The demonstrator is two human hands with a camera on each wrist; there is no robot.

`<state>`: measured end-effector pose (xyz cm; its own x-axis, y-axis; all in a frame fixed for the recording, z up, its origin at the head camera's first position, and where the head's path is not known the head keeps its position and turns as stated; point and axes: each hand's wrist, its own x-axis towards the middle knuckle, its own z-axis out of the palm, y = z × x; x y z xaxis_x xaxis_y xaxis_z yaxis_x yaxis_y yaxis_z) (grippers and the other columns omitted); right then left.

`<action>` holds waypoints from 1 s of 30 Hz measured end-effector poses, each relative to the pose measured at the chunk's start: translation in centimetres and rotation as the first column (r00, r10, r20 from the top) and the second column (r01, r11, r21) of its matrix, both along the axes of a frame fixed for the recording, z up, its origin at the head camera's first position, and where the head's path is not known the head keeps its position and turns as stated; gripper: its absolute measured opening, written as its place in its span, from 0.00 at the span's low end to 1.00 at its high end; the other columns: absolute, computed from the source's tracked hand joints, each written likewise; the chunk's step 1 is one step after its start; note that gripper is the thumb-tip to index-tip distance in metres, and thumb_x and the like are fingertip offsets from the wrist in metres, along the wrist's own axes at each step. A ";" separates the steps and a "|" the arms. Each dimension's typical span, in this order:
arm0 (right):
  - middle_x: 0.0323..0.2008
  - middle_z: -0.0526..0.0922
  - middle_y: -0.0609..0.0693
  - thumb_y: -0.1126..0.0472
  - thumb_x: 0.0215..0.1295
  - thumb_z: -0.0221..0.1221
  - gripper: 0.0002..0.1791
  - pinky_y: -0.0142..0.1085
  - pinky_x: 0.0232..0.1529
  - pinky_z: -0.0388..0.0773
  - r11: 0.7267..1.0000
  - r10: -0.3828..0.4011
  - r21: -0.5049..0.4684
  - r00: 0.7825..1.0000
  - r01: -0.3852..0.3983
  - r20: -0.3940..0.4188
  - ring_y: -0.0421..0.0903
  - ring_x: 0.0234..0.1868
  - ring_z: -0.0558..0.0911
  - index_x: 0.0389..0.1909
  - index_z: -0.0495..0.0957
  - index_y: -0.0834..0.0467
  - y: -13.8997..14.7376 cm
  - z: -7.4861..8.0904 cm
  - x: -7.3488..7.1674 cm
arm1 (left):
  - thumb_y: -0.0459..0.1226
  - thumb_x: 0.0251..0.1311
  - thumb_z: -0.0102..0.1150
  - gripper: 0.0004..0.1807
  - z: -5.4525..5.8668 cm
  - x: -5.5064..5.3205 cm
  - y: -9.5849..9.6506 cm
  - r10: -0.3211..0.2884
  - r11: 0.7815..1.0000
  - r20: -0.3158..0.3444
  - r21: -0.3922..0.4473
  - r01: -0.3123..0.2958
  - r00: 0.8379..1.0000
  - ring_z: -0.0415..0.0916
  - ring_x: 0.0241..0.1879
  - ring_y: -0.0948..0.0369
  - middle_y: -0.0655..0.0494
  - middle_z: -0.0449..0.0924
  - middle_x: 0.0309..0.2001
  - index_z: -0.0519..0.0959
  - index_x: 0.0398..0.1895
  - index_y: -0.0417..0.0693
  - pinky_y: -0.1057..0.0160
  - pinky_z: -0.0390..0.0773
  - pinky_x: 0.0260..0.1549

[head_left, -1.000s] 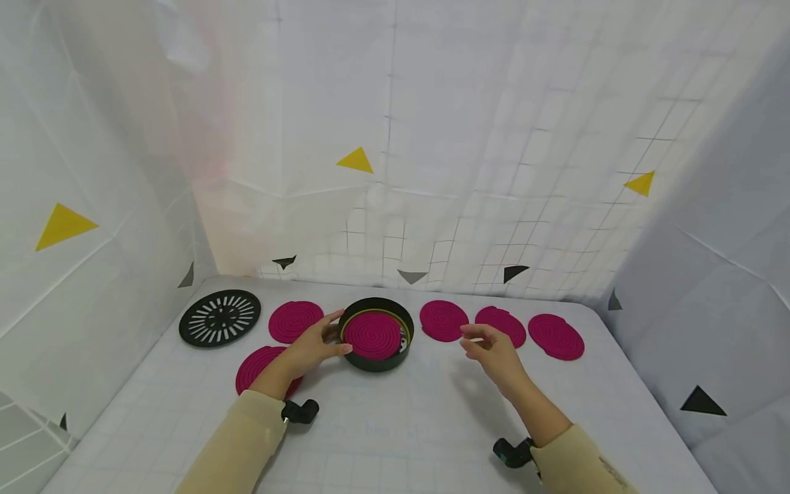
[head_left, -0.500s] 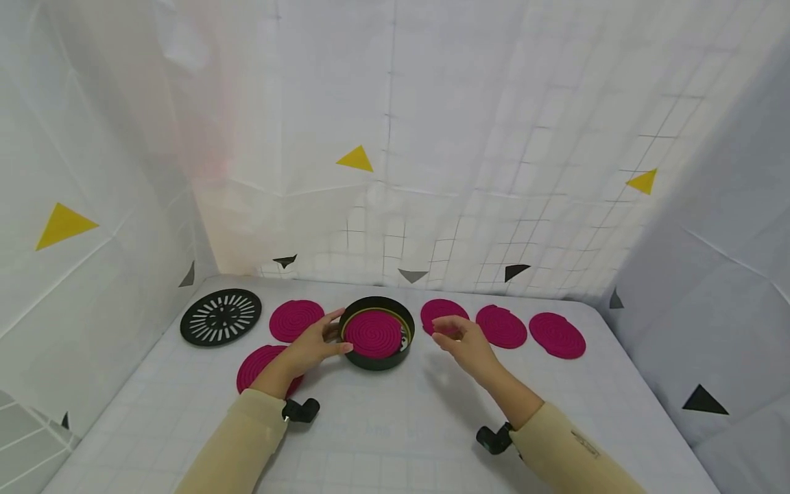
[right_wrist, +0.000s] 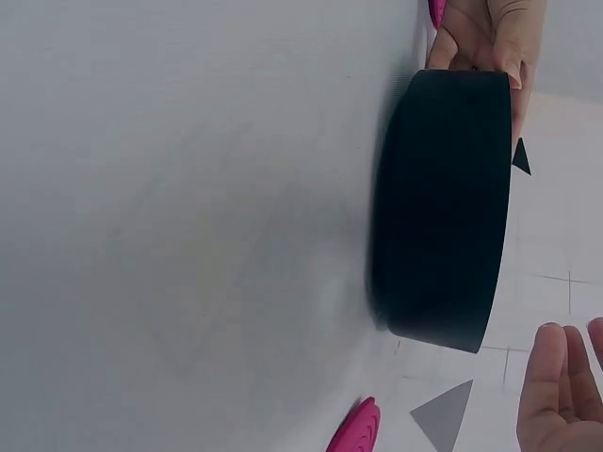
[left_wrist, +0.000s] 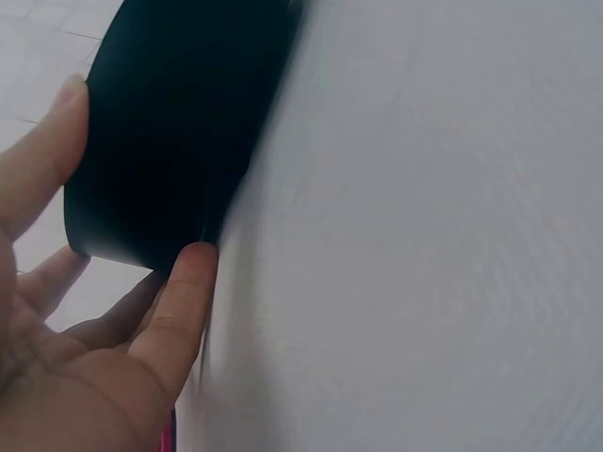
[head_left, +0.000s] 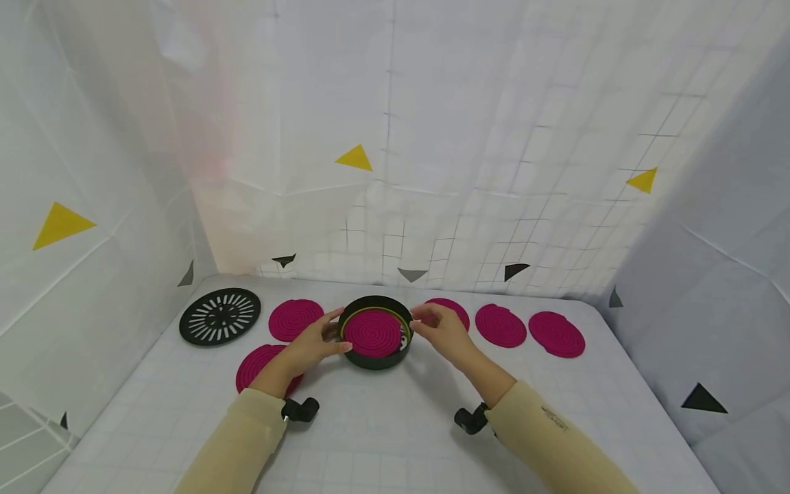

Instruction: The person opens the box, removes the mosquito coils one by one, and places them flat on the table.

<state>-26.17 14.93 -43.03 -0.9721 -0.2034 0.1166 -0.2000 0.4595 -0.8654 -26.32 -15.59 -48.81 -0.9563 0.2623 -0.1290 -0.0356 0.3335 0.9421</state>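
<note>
A round black tin point(head_left: 375, 362) stands on the white table, in line with the row of coils. Inside it lies a pink mosquito coil point(head_left: 373, 333), with part of a printed inner surface showing at its right. My left hand point(head_left: 310, 345) holds the tin's left side, thumb toward the front and fingers behind. In the left wrist view the fingertips press the black wall point(left_wrist: 170, 141). My right hand point(head_left: 446, 335) hovers at the tin's right rim with fingers loosely bent and nothing between them; in the right wrist view its fingers point(right_wrist: 545, 367) are apart from the tin.
A slotted black lid point(head_left: 220, 317) lies at the far left. Pink coils lie flat to the left, one point(head_left: 296, 320) at the back and one point(head_left: 262, 363) under my left wrist. More coils point(head_left: 500, 326) lie to the right. White sheeting point(head_left: 469, 171) encloses the table.
My right hand has moved left, from in front of the right-hand coils to the tin's right rim. The left hand and the tin have stayed in place.
</note>
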 end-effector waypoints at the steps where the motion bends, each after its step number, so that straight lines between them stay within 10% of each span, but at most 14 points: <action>1: 0.46 0.85 0.52 0.62 0.65 0.67 0.16 0.40 0.44 0.82 1.000 0.001 -0.001 1.000 -0.001 0.004 0.48 0.45 0.82 0.52 0.82 0.60 -0.2 0.1 -0.1 | 0.46 0.55 0.74 0.50 0.0 0.0 0.0 -0.003 1.000 -0.003 -0.002 0.003 1.000 0.57 0.74 0.47 0.45 0.62 0.74 0.56 0.79 0.64 0.40 0.63 0.67; 30: 0.56 0.80 0.60 0.60 0.65 0.67 0.24 0.42 0.53 0.80 0.990 0.134 0.016 0.984 -0.137 0.119 0.52 0.56 0.80 0.60 0.76 0.64 -4.3 -0.4 -3.3 | 0.47 0.55 0.74 0.50 0.1 0.1 0.1 0.000 1.000 -0.015 -0.023 0.000 1.000 0.58 0.74 0.47 0.44 0.63 0.73 0.56 0.79 0.64 0.40 0.60 0.68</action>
